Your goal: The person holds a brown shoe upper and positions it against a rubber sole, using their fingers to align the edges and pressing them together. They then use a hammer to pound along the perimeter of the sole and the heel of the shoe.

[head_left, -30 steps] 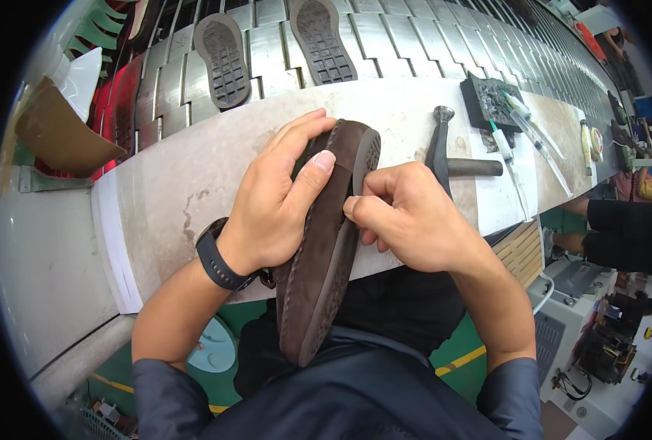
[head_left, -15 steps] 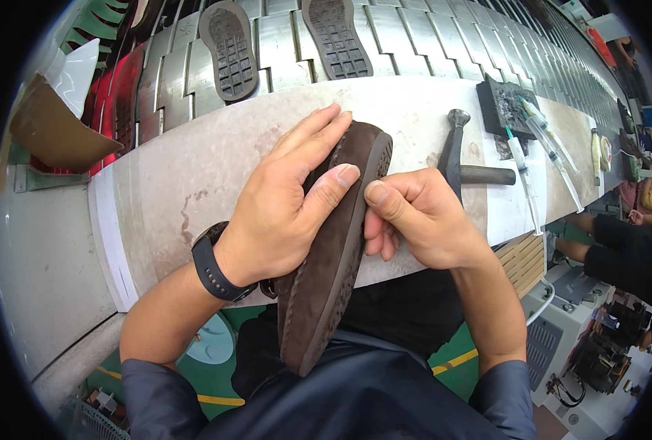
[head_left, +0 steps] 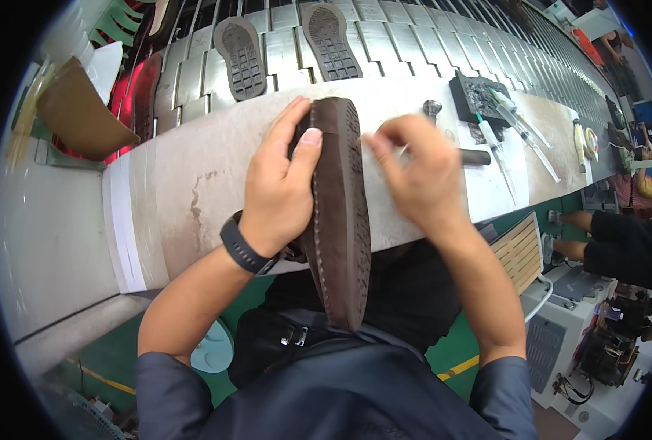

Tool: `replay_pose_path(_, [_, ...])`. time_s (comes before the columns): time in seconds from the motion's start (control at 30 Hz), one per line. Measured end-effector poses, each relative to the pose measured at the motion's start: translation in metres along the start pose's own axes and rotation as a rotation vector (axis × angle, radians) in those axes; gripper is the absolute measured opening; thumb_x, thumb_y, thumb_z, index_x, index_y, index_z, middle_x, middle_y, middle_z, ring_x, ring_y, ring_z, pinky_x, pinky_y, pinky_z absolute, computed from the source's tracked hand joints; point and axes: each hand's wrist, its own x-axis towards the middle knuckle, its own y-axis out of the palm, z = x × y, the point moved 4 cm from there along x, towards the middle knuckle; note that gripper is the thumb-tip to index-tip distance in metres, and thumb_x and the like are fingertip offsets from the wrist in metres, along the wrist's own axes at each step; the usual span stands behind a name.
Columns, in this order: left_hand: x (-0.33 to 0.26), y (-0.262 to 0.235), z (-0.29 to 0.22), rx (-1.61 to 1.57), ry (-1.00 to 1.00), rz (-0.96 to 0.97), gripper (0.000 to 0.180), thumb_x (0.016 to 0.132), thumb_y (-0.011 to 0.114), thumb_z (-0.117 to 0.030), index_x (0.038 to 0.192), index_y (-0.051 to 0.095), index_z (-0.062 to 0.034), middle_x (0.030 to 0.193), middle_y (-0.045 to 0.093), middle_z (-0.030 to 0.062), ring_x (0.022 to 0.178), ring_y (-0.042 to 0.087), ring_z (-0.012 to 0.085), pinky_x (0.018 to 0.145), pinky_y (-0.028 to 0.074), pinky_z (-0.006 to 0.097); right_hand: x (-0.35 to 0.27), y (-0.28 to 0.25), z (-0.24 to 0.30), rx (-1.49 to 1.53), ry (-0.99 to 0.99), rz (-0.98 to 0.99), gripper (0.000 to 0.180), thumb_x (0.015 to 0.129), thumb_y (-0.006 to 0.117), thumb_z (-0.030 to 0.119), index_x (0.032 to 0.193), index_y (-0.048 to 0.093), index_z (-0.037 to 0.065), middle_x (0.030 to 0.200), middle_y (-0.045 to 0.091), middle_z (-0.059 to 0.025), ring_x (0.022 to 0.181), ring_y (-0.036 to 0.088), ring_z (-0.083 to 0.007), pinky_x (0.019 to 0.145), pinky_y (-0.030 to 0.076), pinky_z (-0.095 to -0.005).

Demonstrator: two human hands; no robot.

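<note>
A dark brown shoe [head_left: 334, 198] with stitching along its upper edge stands on its side before me, its sole edge facing right. My left hand [head_left: 278, 194] is wrapped round it from the left, thumb on the upper and fingers behind. Just right of the sole edge is my right hand [head_left: 423, 172], smeared by motion, its fingers curled and its fingertips close to the sole. Whether it pinches anything does not show. Partly hidden behind this hand lies a hammer [head_left: 475, 157].
Two grey soles [head_left: 241, 62] [head_left: 332, 45] lie on the metal slat conveyor [head_left: 392, 51] beyond the workbench [head_left: 172, 220]. A black block [head_left: 478, 99] and syringes [head_left: 497, 161] sit at right. A brown curved sheet [head_left: 84, 110] stands far left. A person's legs [head_left: 612, 242] show at right.
The shoe has turned more upright, its toe or heel end swinging left, with my left hand still round it. My right hand has drawn away from the sole edge and risen.
</note>
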Motion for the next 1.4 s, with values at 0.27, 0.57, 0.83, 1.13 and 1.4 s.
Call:
replay_pose_path(0.27, [-0.106,-0.045,-0.035,0.255,0.348,0.44,0.098,0.072,0.077,0.002,0.164,0.04,-0.0023,0.172,0.035,0.0275,0.159,0.036,0.0453,0.13,0.029,0.053,-0.051,-0.066,-0.043,-0.219,0.002,0.302,0.054,0.086,0.058,-0.013,0.134,0.073,0.006,0.12,0.068,-0.0191,0.108,0.067,-0.0359,0.091,0.056,-0.0402])
replay_pose_path(0.57, [-0.125,0.012,-0.017,0.524,0.767,-0.037,0.053,0.099,0.069,-0.019,0.148,0.051,-0.0096,0.156,0.056,0.0231,0.144,0.056,0.0412,0.122,0.036,0.065,-0.139,-0.089,0.064,0.119,0.171,0.263,0.044,0.086,0.09,0.018,0.122,0.074,-0.002,0.105,0.08,-0.019,0.087,0.08,-0.0324,0.078,0.062,-0.0352])
replay_pose_path(0.83, [-0.13,0.027,-0.019,0.452,0.701,-0.128,0.049,0.098,0.07,-0.017,0.143,0.053,-0.0089,0.152,0.059,0.0228,0.142,0.057,0.0413,0.121,0.037,0.066,-0.129,-0.101,0.112,0.438,0.488,0.226,0.037,0.083,0.09,0.014,0.115,0.079,-0.001,0.093,0.082,-0.0147,0.071,0.078,-0.02,0.066,0.059,-0.0289])
replay_pose_path(1.13, [-0.13,0.03,-0.016,0.397,0.628,-0.152,0.042,0.101,0.067,-0.017,0.14,0.053,-0.0123,0.148,0.061,0.0195,0.14,0.058,0.0385,0.12,0.036,0.07,-0.052,-0.093,0.096,0.416,0.573,0.423,0.027,0.09,0.085,0.008,0.115,0.078,0.0,0.085,0.079,-0.0077,0.073,0.073,-0.0087,0.065,0.056,-0.0245])
replay_pose_path(1.4, [-0.132,0.029,-0.014,0.397,0.588,-0.157,0.038,0.105,0.062,-0.015,0.141,0.054,-0.0168,0.146,0.061,0.0129,0.138,0.06,0.0333,0.119,0.039,0.071,0.0,-0.078,0.088,0.451,0.776,0.584,0.023,0.091,0.085,0.008,0.111,0.078,-0.003,0.086,0.08,-0.0066,0.077,0.071,-0.0054,0.068,0.055,-0.0226])
